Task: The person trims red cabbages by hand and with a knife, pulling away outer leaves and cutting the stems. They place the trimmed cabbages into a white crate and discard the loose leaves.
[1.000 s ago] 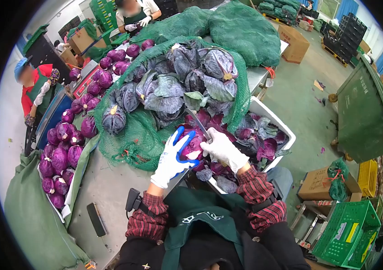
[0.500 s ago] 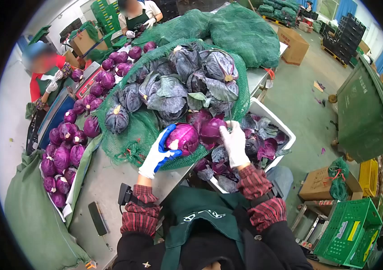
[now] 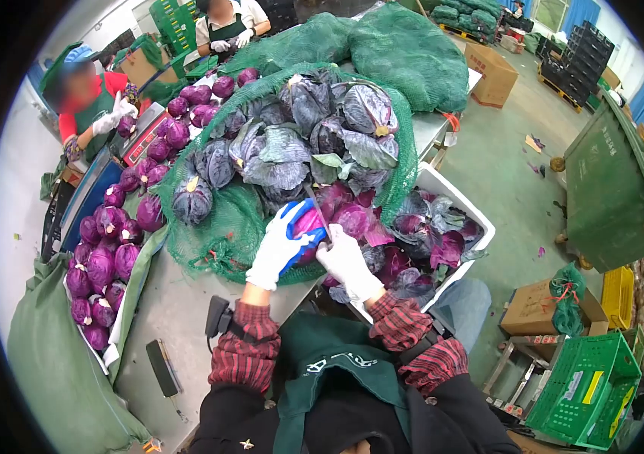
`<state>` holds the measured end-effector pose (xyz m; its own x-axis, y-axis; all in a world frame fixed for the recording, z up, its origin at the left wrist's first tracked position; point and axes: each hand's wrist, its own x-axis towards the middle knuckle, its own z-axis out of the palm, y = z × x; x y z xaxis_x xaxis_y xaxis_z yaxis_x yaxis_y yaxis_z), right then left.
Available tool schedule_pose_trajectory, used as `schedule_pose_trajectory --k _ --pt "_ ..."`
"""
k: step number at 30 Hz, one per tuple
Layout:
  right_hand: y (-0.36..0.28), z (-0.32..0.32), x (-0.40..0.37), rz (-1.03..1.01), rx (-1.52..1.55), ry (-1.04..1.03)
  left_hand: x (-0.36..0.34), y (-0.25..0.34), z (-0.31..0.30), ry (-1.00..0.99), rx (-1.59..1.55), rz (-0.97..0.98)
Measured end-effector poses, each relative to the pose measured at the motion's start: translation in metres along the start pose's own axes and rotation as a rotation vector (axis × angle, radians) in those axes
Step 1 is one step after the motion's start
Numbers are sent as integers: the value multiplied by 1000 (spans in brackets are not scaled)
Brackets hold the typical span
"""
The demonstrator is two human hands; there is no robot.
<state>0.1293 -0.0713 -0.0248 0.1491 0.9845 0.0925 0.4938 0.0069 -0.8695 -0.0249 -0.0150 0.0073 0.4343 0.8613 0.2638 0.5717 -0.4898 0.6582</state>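
My left hand (image 3: 284, 246), in a white glove with blue on the palm side, is wrapped around a red cabbage (image 3: 307, 222) at the near edge of the green net. In my white-gloved right hand (image 3: 348, 262) is a knife; its thin blade (image 3: 317, 207) points up and away, against the right side of the cabbage. The glove hides the handle. Loose purple leaves (image 3: 357, 219) lie just beyond my right hand. Behind both hands, several unpeeled dark cabbages (image 3: 280, 159) fill the opened green net bag (image 3: 220, 219).
A white bin (image 3: 488, 231) of stripped leaves stands at my right. Shiny purple cabbages (image 3: 101, 266) are heaped on the left. A dark, flat object (image 3: 161, 367) lies on the metal table (image 3: 204, 306). Two co-workers stand across the table. A green wheeled dumpster (image 3: 617, 181) is far right.
My right hand has swung left with the knife, from beside the purple leaves to the cabbage. My left hand has shifted slightly right and covers more of it. The left co-worker's hands have risen.
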Motion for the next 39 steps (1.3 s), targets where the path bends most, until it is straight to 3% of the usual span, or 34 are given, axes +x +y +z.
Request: schedule_pose_trajectory --k 2,4,5,6,8,12,14,16,17,18,22,24,25,26,28,29,30,32,33,34,36,39 --pt "4 0 -3 -31 44 102 7 4 1 12 -35 9" --pt "6 1 -3 -257 152 353 7 7 -4 -16 -247 -19" --pt "11 -7 -5 -30 118 238 5 -4 -6 -22 -346 -35" --pt "40 0 3 14 230 225 -2 -4 -10 -54 -740 -182" --pt "54 -24 5 220 350 155 -13 -2 -29 -60 -714 -221" --pt "115 -32 15 179 57 494 -47 -2 -52 -49 -745 -243" --pt "90 -46 10 145 -37 708 -58 -3 -56 -19 -770 -268" --pt "37 -55 3 113 132 693 -61 0 -52 102 -778 -363" --pt "6 -58 -2 32 201 530 -59 -5 -43 140 -759 -357" --pt "-17 -57 -5 -47 266 366 -59 -17 -26 197 -641 -232" --pt "-30 -28 13 46 173 -293 -63 11 -16 100 79 48" --pt "5 -4 33 -208 143 -212 -70 8 -14 56 93 112" --pt "13 -3 40 -75 -68 -223 -73 10 -18 32 76 58" --pt "16 -4 47 36 -279 -237 -77 13 -25 38 15 -38" --pt "20 -8 39 -71 -375 -138 -80 -14 -26 137 -510 -161" --pt "31 -4 35 -102 -357 -57 -80 -9 -34 172 -848 -254" --pt "42 1 30 -127 -336 28 -82 -22 -39 233 -937 -273" --pt "49 -12 9 -138 -391 107 -92 -22 -53 308 -1568 -427" --pt "63 -19 0 -194 -365 188 -95 -24 -64 326 -1735 -390" --pt "78 -25 -10 -245 -336 269 -99 -52 -68 415 -1688 -455" --pt "104 -47 -23 -195 -338 283 -97 -56 -118 356 -1847 -315" --pt "157 -63 -31 -96 -317 353 -77 -81 -196 446 -1863 -240"
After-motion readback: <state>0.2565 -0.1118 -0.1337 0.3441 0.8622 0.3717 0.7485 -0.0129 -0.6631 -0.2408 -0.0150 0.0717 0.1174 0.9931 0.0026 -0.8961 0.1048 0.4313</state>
